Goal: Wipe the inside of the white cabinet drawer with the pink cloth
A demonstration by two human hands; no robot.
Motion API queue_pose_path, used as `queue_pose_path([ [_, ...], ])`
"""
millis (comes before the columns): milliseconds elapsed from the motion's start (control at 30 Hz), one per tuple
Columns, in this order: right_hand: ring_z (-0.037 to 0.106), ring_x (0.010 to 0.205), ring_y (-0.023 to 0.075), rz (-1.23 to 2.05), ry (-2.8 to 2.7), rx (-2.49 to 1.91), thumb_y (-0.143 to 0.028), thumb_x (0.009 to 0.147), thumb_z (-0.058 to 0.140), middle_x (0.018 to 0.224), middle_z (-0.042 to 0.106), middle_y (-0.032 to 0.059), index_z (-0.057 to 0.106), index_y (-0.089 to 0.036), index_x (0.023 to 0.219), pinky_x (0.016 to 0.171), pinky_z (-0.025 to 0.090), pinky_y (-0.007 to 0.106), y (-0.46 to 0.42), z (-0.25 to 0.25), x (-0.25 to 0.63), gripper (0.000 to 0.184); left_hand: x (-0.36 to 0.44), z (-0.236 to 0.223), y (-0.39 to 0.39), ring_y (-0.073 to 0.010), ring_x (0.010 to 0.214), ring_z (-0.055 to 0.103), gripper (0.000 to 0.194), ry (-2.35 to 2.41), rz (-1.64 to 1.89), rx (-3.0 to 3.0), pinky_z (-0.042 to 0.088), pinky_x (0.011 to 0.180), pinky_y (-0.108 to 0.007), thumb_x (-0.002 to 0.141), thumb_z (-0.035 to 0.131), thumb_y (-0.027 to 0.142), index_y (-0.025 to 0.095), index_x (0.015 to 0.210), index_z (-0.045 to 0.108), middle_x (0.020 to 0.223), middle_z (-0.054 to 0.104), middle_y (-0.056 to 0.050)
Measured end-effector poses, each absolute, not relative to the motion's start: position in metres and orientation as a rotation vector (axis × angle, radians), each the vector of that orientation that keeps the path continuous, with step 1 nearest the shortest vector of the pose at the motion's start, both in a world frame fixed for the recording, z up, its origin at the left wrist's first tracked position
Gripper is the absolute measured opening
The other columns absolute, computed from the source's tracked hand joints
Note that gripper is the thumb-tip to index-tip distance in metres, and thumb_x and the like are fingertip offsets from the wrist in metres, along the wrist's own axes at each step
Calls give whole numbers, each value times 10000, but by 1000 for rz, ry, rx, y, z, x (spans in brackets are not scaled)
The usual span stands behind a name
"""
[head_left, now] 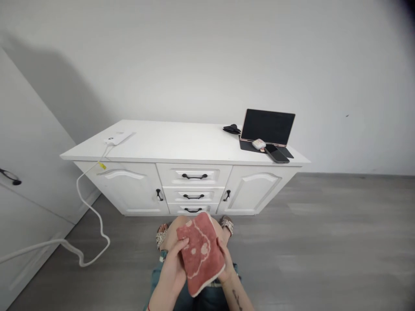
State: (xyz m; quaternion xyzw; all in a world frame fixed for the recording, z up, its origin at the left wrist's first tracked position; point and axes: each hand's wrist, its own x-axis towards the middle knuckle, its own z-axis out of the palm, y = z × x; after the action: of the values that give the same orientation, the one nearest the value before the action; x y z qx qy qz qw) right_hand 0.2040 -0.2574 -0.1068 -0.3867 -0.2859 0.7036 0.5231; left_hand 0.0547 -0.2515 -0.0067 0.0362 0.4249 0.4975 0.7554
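Note:
A folded reddish-pink towel (202,259) with a pale outline pattern and white edging is held above my lap. My left hand (175,264) grips its left side, the thumb lying on top of the cloth. On the right edge, my right hand (226,261) holds the towel, its fingers partly hidden beneath. Below the towel are my knees and teal clothing (157,276).
A white cabinet (181,147) with drawers and doors stands ahead. On it are a power strip (118,138) with a white cord trailing to the floor, a tablet (268,126), a phone (276,153), a small white case (258,144) and a black item (231,128).

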Motion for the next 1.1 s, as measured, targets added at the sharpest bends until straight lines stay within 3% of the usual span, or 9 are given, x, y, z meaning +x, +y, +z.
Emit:
queue_pose_path([
  [133,686,955,310,1801,-388,-853,-560,572,777,824,762,58,728,-235,896,900,500,474,-259,-103,206,462,50,16,-261,-242,721,721,176,876,1052,-69,582,757,-380,652,669,130,196,815,677,719,746,-37],
  [233,687,973,265,1748,-379,-743,-411,592,793,951,769,1,704,-284,1028,958,475,437,-258,-84,204,463,47,24,-267,-201,634,694,137,861,1074,-72,581,710,-354,655,645,134,204,773,654,701,734,-21],
  [333,665,1053,274,1780,-513,-748,-308,618,790,1099,742,27,657,-276,1158,973,463,444,-259,-59,198,557,44,31,-272,-183,618,681,94,887,1102,3,570,682,-322,656,678,161,194,738,646,680,723,-17],
  [433,617,1147,288,1624,-593,-887,-401,656,806,1210,697,82,668,-238,1143,1012,436,440,-264,-39,192,532,41,39,-274,-200,712,704,194,911,1178,156,563,747,-326,631,737,187,205,811,670,756,744,-9],
  [567,532,1265,281,1349,-648,-971,-587,769,684,1354,609,84,656,-268,1199,1091,370,441,-277,-24,193,536,39,47,-272,-263,871,715,407,925,1209,299,555,811,-361,585,792,239,225,978,689,895,769,-26],
  [700,544,1237,310,1440,-956,-976,-531,719,759,1274,658,85,668,-250,1182,1087,371,456,-290,-10,192,550,40,50,-267,-276,947,704,462,977,1226,354,552,817,-344,544,817,229,227,990,696,970,770,-39],
  [867,579,1195,290,1645,-791,-807,-390,588,878,1283,644,73,549,-255,1287,1041,422,436,-294,0,172,783,40,39,-260,-267,1013,679,425,1036,1258,458,534,865,-319,538,821,213,239,947,709,994,762,-28],
  [1100,690,958,272,1857,-655,-690,-318,570,886,968,739,61,669,-204,1084,969,461,454,-281,-28,161,570,28,-5,-257,-322,1315,494,519,1180,1237,563,413,1086,-386,559,864,343,275,1044,693,1236,692,-46],
])
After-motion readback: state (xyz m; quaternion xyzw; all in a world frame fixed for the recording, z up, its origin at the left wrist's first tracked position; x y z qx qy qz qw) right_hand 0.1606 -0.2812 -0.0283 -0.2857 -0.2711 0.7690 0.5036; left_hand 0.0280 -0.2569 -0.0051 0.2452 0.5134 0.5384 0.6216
